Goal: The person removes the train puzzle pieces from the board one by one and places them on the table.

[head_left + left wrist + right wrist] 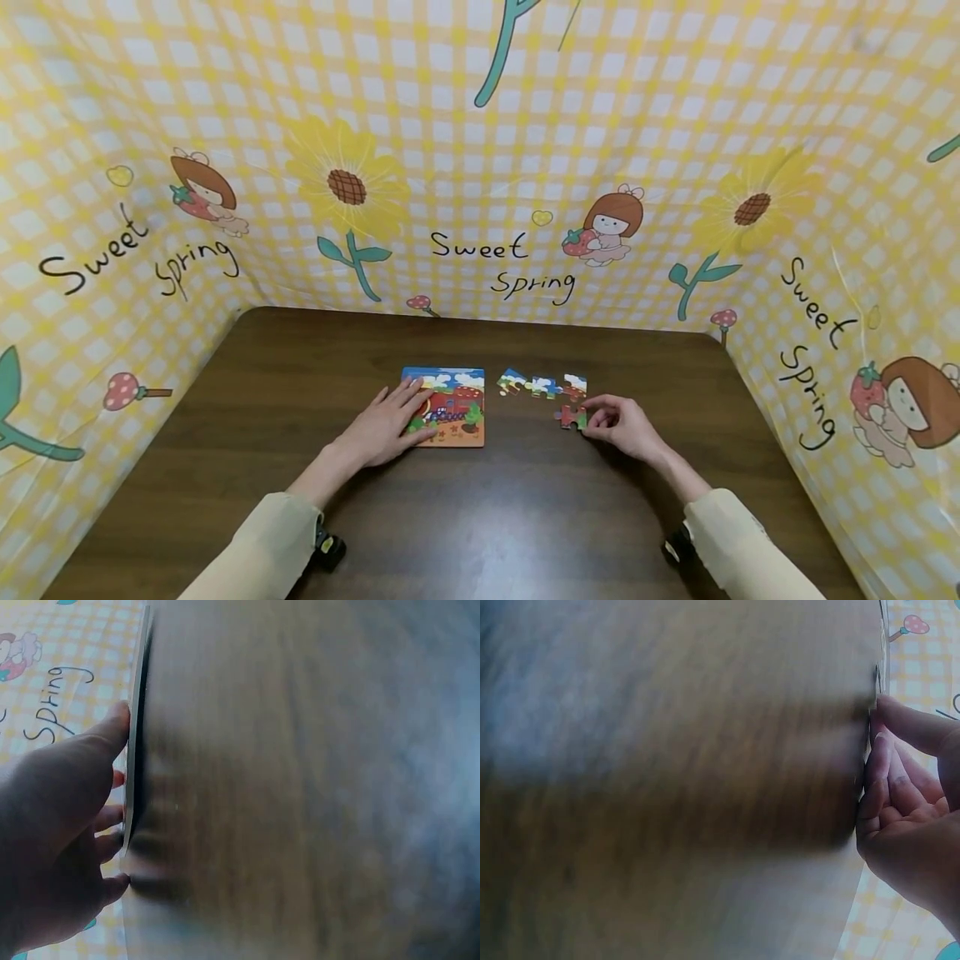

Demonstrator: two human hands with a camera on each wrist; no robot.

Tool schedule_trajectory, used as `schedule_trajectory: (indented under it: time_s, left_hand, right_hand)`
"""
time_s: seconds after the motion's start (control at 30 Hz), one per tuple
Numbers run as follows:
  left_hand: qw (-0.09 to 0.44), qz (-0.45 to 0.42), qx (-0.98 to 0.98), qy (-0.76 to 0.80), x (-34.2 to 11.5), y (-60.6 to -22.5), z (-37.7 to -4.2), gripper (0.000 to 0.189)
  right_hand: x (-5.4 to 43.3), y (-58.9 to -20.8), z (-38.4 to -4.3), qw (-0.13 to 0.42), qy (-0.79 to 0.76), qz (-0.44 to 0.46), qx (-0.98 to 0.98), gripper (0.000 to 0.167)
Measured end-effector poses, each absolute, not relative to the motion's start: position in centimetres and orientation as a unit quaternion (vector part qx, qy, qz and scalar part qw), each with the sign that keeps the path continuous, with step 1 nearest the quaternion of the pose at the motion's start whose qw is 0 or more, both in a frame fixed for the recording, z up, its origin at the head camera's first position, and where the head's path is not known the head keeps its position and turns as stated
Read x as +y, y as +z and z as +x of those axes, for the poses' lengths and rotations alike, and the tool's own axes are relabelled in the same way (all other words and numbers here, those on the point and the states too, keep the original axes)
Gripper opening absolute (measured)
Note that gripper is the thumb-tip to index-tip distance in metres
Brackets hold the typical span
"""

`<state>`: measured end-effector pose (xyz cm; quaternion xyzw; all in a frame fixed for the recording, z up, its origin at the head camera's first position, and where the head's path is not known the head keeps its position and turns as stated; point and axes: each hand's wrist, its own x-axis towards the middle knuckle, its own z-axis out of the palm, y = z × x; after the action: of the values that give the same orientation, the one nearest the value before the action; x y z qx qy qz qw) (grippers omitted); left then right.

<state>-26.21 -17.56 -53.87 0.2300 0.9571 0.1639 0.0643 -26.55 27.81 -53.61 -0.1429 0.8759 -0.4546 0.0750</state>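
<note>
A square picture puzzle board [457, 408] lies flat on the table, with a red, green and blue scene under a cloudy sky. My left hand [384, 423] rests on its left part, fingers spread and straight; in the left wrist view that hand [64, 817] touches the board's thin edge. To the right, my right hand [628, 427] pinches a red-and-green puzzle piece [572, 418] at its right side between thumb and index finger. In the right wrist view the other fingers of this hand [911, 787] are curled, and the piece is barely visible edge-on.
Just beyond the held piece lies a sky-and-red piece [575, 383]. Left of it are a blue-and-white piece [543, 387] and a tilted piece [512, 382]. The brown wooden table [480, 517] is enclosed by a yellow checked cloth [465, 167] at the back and both sides.
</note>
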Motion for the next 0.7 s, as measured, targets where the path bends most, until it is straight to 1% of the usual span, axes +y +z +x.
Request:
schedule_trajectory:
  time_s: [0.33, 0.7]
  left_hand:
    - [0.048, 0.238, 0.953, 0.18, -18.11, -53.98, -25.85, 0.087]
    - [0.034, 0.245, 0.953, 0.176, -18.57, -54.1, -26.02, 0.086]
  right_hand:
    - [27.62, -53.6, -26.54, 0.083, -0.431, -0.144, 0.887, 0.037]
    - [27.56, -53.68, -26.34, 0.073, -0.443, -0.147, 0.881, 0.04]
